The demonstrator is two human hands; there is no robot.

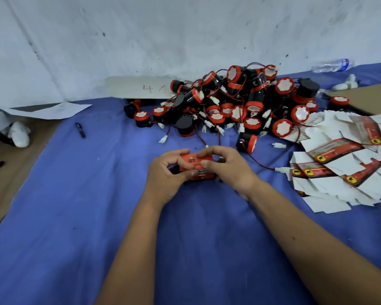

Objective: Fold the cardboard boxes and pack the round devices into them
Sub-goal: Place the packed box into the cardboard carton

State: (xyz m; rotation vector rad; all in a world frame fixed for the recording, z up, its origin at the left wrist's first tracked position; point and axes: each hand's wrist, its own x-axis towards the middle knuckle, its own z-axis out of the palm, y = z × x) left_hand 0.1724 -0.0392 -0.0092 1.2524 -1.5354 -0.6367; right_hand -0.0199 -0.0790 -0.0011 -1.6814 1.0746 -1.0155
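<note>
Blue cloth [75, 216] covers the work surface, which may be a table or the floor, and runs back to a scuffed white wall [141, 29]. Near the middle, the left hand [163, 175] and the right hand [227, 168] both grip one red box [196, 166], fingers curled over its top and sides; whether a device is already inside cannot be seen. Behind the hands lies the pile of round devices [240, 102], black bodies with red rims and thin red and black leads ending in white plugs. To the right, the flat box blanks [339, 164] lie fanned out, overlapping one another. The main risk seems to be a lead or plug caught in a flap as the box closes, which would keep it from shutting square or pinch the wire. One loose red lead [262, 165] runs just beside the right hand and could snag and drag a device from the pile. Pressing too hard could also crease the thin card. On the box top the letters "ST" can be read; smaller print below is blurred. Each blank carries a yellow round badge with a dark animal figure, its text too small to read. A pale board [136, 86] against the wall bears "46" handwritten in red. A pen [80, 129] lies on the cloth to the left, and a plastic bottle [332, 65] lies far right, label unreadable.
</note>
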